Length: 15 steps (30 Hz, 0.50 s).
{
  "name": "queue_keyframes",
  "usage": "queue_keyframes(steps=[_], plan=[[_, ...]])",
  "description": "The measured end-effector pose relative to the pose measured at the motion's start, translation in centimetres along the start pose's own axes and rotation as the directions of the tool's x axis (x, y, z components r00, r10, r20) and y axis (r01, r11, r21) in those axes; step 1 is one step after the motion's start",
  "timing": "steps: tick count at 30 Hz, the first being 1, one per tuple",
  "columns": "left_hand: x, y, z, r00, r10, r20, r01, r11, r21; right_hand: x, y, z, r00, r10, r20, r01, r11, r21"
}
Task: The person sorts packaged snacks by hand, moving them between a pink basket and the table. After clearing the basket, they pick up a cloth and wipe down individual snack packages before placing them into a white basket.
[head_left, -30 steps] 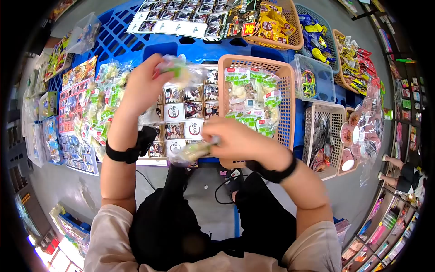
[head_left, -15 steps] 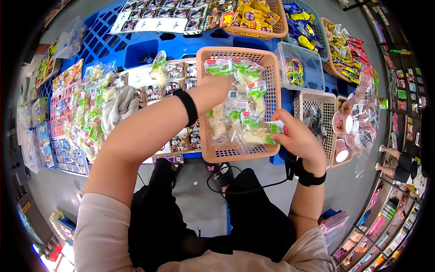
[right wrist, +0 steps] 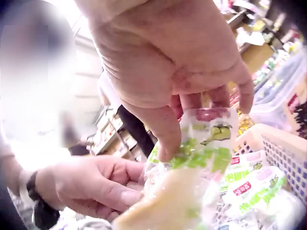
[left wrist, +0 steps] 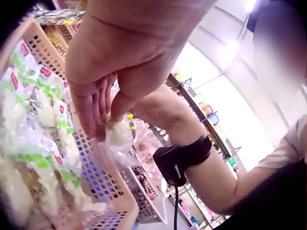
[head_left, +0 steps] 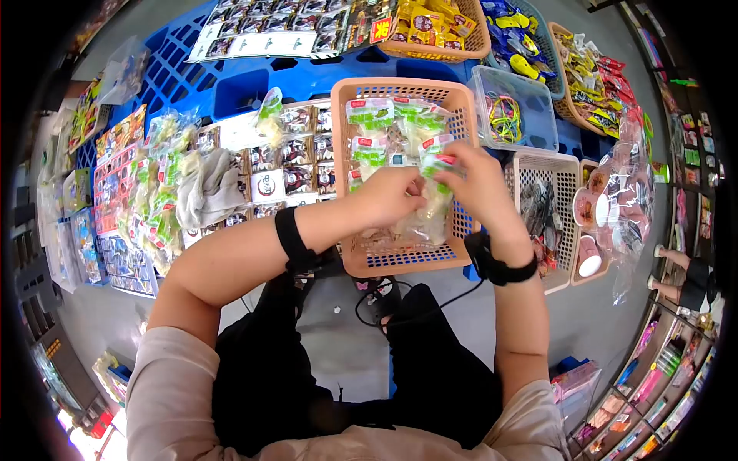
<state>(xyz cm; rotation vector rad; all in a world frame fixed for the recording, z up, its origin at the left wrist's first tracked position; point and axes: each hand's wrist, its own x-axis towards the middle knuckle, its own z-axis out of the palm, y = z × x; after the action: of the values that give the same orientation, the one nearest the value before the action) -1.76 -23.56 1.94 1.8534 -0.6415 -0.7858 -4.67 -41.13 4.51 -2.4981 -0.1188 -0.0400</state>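
Note:
Over the orange basket (head_left: 350, 261), both hands meet at one clear snack packet (head_left: 437, 201) with a green and white label. The right hand (head_left: 484, 188) pinches its labelled top end; in the right wrist view that packet (right wrist: 192, 167) hangs from the thumb and fingers. From the other side comes the left hand (head_left: 388, 196), its thumb and fingers pinching clear wrapping, as the left wrist view shows at the left hand (left wrist: 120, 62). More packets (head_left: 371, 113) with green labels lie in the basket.
Left of the basket lie packaged card sheets (head_left: 296, 178), grey gloves (head_left: 209, 188) and a pile of packets (head_left: 157, 203). To the right stand a clear box (head_left: 538, 131) and a white basket (head_left: 573, 180). Yellow packs (head_left: 434, 27) fill a basket behind.
The left hand has moved from inside the basket toward its near middle. The right hand has shifted up and left from the basket's near right corner, still pinching a packet.

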Motion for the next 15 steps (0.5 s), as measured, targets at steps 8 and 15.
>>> queue_keyframes(steps=[8, 15], plan=[[-4.4, -3.6, -9.2, 0.977, -0.203, -0.066, 0.205, 0.978, 0.028, 6.3, 0.0, 8.9, 0.955, 0.077, 0.286, 0.079, 0.863, -0.499], [-18.9, -14.3, -27.8, 0.651, 0.006, -0.759, 0.600, 0.609, 0.519, 5.5, -1.1, 10.4, 0.986, -0.165, 0.036, 0.157, 0.818, -0.554]])
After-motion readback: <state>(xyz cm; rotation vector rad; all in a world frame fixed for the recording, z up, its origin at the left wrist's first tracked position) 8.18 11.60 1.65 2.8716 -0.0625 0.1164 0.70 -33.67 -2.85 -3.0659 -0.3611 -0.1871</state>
